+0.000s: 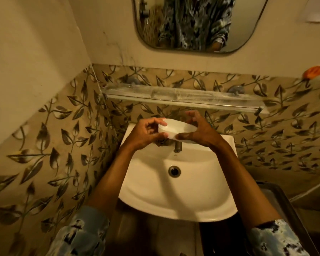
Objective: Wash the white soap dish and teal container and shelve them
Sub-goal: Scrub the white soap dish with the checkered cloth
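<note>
Head view only.

Finds the white soap dish held in the air above the back of the sink, over the tap and just below and in front of the wall shelf. Touches neither.

Records the left hand gripping the dish's left end, with fingers curled over the far rim and the thumb under the near edge. Records the right hand at the other end, with the thumb pressed on the near edge and the other fingers arched over the far rim. Cannot tell whether those arched tips touch the dish.

Sees no water running from the tap. Cannot tell whether the dish is wet. Finds no teal container in view.

Judged to be the soap-dish step. Cannot settle whether rinsing is yet to come or shelving is due.

If unwashed, calls for passing the dish to a one-hand grip, freeing the other hand for the tap, then lowering the dish under the spout. If washed, calls for a short lift up and forward, then setting the dish level on the shelf. Leaves the teal container to be found and washed either way.
</note>
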A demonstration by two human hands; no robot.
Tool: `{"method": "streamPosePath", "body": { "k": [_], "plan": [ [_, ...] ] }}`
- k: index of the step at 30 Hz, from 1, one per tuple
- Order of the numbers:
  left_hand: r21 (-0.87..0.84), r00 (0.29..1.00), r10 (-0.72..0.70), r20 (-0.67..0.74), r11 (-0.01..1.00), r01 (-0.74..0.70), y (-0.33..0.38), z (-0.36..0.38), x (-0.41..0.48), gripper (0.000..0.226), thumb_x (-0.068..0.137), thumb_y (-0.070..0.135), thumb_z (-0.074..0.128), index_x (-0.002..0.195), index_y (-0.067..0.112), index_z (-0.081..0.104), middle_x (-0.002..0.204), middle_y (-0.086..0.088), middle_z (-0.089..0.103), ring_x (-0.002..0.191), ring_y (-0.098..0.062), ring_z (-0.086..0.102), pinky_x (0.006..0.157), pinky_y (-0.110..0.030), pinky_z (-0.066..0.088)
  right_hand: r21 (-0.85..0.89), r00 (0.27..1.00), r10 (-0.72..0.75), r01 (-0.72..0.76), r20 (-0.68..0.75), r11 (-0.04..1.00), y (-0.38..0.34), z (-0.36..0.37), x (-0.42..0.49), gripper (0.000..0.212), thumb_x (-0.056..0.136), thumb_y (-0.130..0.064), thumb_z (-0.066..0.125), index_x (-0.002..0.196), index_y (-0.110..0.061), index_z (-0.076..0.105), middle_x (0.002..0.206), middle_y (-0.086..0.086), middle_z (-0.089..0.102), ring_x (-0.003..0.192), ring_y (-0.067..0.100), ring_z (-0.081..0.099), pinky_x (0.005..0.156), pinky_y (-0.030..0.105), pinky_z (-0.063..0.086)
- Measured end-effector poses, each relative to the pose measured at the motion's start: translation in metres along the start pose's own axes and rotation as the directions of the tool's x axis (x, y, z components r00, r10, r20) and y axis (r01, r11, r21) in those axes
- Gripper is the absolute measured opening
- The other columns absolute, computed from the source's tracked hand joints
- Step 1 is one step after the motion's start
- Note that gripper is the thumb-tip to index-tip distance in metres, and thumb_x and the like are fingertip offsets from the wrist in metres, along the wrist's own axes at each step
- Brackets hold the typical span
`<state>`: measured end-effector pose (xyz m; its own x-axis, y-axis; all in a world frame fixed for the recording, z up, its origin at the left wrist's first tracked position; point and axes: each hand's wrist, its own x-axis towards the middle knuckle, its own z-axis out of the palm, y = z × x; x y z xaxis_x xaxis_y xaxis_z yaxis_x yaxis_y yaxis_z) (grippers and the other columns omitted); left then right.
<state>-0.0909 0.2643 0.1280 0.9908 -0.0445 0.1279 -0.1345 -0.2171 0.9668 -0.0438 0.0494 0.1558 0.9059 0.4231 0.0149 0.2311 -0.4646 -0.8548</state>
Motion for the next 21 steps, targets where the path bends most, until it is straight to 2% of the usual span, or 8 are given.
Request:
{"method": "streamPosePath", "body": {
  "k": [2,6,9,11,13,15,18,21],
  "plan": [
    [0.037,0.996,0.057,-0.074,0.998,-0.054,0.01,-0.008,0.007,0.022,0.072,0.009,0.078,0.085,0.022,0.066,0.123,-0.002,0.06,0.11,-0.01,0.061,0.082,-0.021,0.055,0.04,0.995,-0.029,0.033,-0.095,0.999,-0.008,-0.007,0.003,0.085,0.063,-0.032,0.085,0.134,-0.022,0.038,0.129,0.002,0.049,0.116,0.019,0.048,0.085,0.025,0.048],
    [0.104,0.963,0.16,-0.215,0.985,-0.14,0.027,-0.022,0.026,0.019,0.068,0.017,0.081,0.078,0.023,0.067,0.114,-0.003,0.065,0.113,-0.015,0.061,0.084,-0.025,0.056,0.154,0.964,-0.031,0.074,-0.265,0.985,-0.026,-0.014,0.014,0.08,0.065,-0.032,0.084,0.132,-0.014,0.046,0.119,-0.002,0.056,0.102,0.013,0.057,0.071,0.018,0.053],
    [0.129,0.95,0.176,-0.258,0.981,-0.146,0.041,-0.033,0.042,0.022,0.069,0.019,0.082,0.085,0.014,0.069,0.115,-0.004,0.065,0.108,-0.014,0.063,0.079,-0.029,0.059,0.177,0.939,-0.087,0.153,-0.333,0.972,-0.038,-0.02,0.025,0.066,0.067,-0.028,0.082,0.126,-0.01,0.056,0.12,0.003,0.064,0.103,0.013,0.063,0.078,0.023,0.057],
    [0.142,0.95,0.183,-0.252,0.978,-0.15,0.051,-0.04,0.054,0.026,0.071,0.016,0.08,0.094,0.01,0.068,0.114,-0.004,0.065,0.105,-0.012,0.063,0.077,-0.023,0.058,0.173,0.934,-0.125,0.191,-0.336,0.966,-0.045,-0.025,0.035,0.056,0.071,-0.019,0.08,0.123,-0.01,0.059,0.117,0.001,0.065,0.101,0.01,0.064,0.078,0.018,0.056],
    [0.132,0.954,0.179,-0.242,0.98,-0.15,0.06,-0.045,0.066,0.034,0.073,0.01,0.077,0.106,0.006,0.065,0.115,-0.006,0.063,0.108,-0.015,0.062,0.077,-0.014,0.054,0.182,0.935,-0.132,0.2,-0.328,0.963,-0.051,-0.028,0.046,0.052,0.073,-0.013,0.078,0.122,-0.008,0.06,0.115,0.001,0.065,0.099,0.01,0.064,0.075,0.014,0.055],
    [0.15,0.957,0.164,-0.24,0.98,-0.131,0.066,-0.05,0.077,0.047,0.074,0.008,0.077,0.117,0.005,0.06,0.117,-0.007,0.063,0.107,-0.015,0.062,0.08,-0.012,0.053,0.174,0.938,-0.114,0.178,-0.328,0.969,-0.053,-0.029,0.06,0.051,0.073,-0.01,0.078,0.122,-0.006,0.061,0.114,0.001,0.065,0.098,0.01,0.064,0.071,0.012,0.054],
    [0.219,0.956,0.149,-0.254,0.971,-0.093,0.067,-0.053,0.089,0.058,0.072,0.006,0.078,0.125,0.006,0.053,0.12,-0.008,0.061,0.107,-0.013,0.059,0.084,-0.013,0.052,0.125,0.941,-0.098,0.145,-0.323,0.982,-0.052,-0.027,0.082,0.053,0.07,-0.01,0.08,0.12,-0.004,0.062,0.118,0.01,0.067,0.098,0.013,0.064,0.078,0.02,0.055],
    [0.283,0.951,0.125,-0.284,0.958,-0.042,0.06,-0.054,0.098,0.065,0.069,0.005,0.08,0.128,0.006,0.051,0.124,-0.012,0.059,0.111,-0.017,0.058,0.09,-0.022,0.051,0.08,0.95,-0.076,0.104,-0.303,0.991,-0.048,-0.026,0.099,0.055,0.066,-0.012,0.083,0.117,-0.002,0.064,0.115,0.012,0.069,0.098,0.017,0.067,0.086,0.032,0.057]
  ]
}}
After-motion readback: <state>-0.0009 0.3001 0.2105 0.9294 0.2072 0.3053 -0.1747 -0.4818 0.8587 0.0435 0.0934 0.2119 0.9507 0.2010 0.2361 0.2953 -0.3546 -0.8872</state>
